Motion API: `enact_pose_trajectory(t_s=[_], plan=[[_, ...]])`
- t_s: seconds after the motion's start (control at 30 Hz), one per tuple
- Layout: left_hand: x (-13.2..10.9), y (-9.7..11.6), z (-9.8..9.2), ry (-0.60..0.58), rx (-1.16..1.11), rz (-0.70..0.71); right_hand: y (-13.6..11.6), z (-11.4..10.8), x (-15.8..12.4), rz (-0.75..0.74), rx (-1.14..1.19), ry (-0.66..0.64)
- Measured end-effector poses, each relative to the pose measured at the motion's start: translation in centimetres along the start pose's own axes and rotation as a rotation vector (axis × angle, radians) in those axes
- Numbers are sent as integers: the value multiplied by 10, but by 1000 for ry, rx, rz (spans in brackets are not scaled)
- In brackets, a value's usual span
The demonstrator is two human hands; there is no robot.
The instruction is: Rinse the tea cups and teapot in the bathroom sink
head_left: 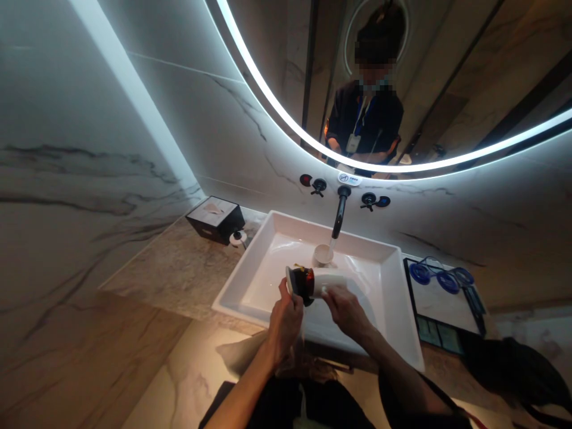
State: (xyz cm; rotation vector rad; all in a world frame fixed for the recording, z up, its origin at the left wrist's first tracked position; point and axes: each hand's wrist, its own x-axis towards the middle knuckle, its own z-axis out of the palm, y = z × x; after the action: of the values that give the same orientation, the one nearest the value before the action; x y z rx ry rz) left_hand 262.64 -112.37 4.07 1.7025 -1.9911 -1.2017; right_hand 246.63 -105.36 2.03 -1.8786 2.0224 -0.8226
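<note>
Both my hands are above the white rectangular basin (241, 259). My left hand (285, 322) grips the black and red end of a white cylindrical device (328, 281). My right hand (344, 310) holds its white body, with the fingers wrapped over the top. I cannot tell what kind of device it is. Behind them, a small white cup (323, 254) stands in the basin under a thin stream from a black wall-mounted faucet (340, 208). The stream lands at the cup's rim.
A black tissue box (214, 219) sits on the stone counter (179, 268) left of the basin. To the right lie a tray (442, 304) holding blue eyeglass-like items and a dark bag (504, 369). A lit round mirror (447, 77) above reflects me.
</note>
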Motion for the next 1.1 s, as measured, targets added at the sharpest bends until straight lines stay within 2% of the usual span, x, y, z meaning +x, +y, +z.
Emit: enact_pose_trajectory(t_s=[0.07,0.2,0.43,0.53,0.6,0.73,0.8,0.93,1.1], plan=[[1,-5,1,22,-41,16,-11,8,10,-173,-235,-75],[2,-13,2,59,-139,42,-22,16,16,-345,-469,-159],[4,-20,5,54,-281,36,-36,0,16,-527,-681,-56],[5,-21,4,57,-304,39,-28,-11,17,-531,-607,-6],[6,-22,3,53,-304,29,-14,-17,17,-423,-417,14],[7,-20,0,39,-270,-16,31,-26,18,156,251,140],[7,-19,-1,35,-246,-7,56,-26,23,341,451,207],[7,-16,-3,3,-162,-12,90,-17,44,424,649,267],[7,-12,-4,-2,-72,14,101,3,77,442,890,311]])
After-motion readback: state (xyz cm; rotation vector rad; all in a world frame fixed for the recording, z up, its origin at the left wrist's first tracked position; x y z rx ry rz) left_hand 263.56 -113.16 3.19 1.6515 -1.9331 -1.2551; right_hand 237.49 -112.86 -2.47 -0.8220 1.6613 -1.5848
